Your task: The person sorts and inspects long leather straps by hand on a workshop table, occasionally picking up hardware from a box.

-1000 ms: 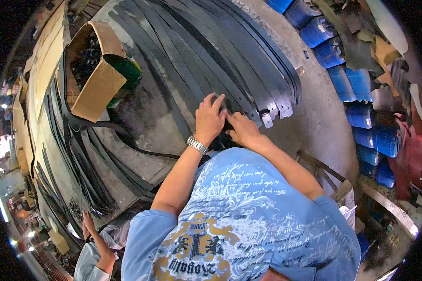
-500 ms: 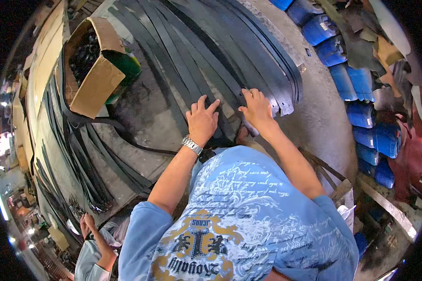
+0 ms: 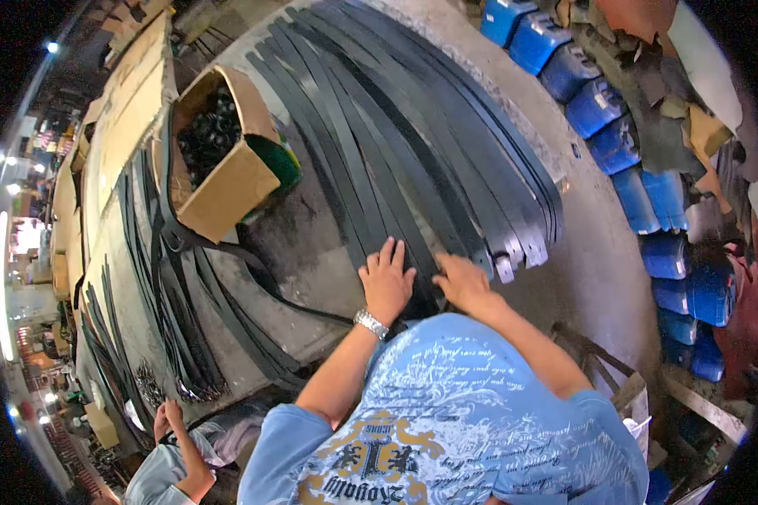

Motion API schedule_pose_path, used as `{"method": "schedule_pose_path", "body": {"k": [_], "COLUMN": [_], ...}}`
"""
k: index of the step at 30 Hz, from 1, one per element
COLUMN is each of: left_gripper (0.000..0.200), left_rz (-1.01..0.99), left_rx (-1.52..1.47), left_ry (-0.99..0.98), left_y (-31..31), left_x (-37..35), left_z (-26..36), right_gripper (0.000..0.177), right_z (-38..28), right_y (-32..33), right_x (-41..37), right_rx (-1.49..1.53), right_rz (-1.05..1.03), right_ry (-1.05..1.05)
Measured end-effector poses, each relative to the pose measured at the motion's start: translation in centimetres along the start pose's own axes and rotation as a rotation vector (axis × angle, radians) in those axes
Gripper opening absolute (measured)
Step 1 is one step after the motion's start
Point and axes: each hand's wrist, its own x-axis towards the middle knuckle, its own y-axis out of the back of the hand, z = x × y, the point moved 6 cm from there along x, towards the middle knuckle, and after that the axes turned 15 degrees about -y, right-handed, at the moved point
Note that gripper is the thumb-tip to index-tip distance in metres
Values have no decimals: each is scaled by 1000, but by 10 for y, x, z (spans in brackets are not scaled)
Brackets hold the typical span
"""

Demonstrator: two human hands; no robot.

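Observation:
Long black leather-like straps [image 3: 358,143] lie side by side across the table in front of me. My left hand [image 3: 387,284], with a metal watch [image 3: 370,324] on its wrist, lies palm down on the straps nearest my body, its fingers extended. To its right, my right hand [image 3: 466,286] is over the strap ends, thumb and fingers apart and slightly blurred. No strap is visibly gripped in either hand. Several strap ends with pale, punched tips [image 3: 505,263] stick out just beyond my right hand.
A cardboard box [image 3: 227,202] of black coiled pieces stands on the table [image 3: 312,290] at left. More straps [image 3: 147,278] hang together beyond it. Another person's hands [image 3: 173,421] are at lower left. Blue containers [image 3: 598,108] line the floor at right, beside leather pieces [image 3: 737,337].
The view has shifted, so the table and box appear lower and further right. My right hand has drawn its fingers in slightly; my left hand still rests on the straps.

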Motion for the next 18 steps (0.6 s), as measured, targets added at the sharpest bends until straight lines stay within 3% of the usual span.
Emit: {"method": "schedule_pose_path", "body": {"k": [5,7,9,11,15,16,18], "left_gripper": [52,49,49,48,43,39,38], "left_rz": [39,47,51,47,60,96,157], "left_rx": [-128,-136,-150,-165,-211,-239,-592], "left_ry": [49,48,45,50,63,66,116], "left_y": [-1,4,2,-2,-3,2,-19], "left_x": [0,1,0,1,1,2,2], "left_z": [-4,-4,-6,-9,-14,-12,-21], "right_gripper": [52,54,51,46,35,32,28], "right_z": [-8,6,-3,-7,-15,-13,-18], "right_y": [8,-6,-4,-5,-5,-3,12], "right_x": [2,11,7,9,15,16,15], "right_rx": [174,191,288,278,244,278,448], "right_rz": [-246,-160,-248,-193,-65,-167,-161], "right_ry": [-234,-211,-257,-247,-108,-182,-158]}}
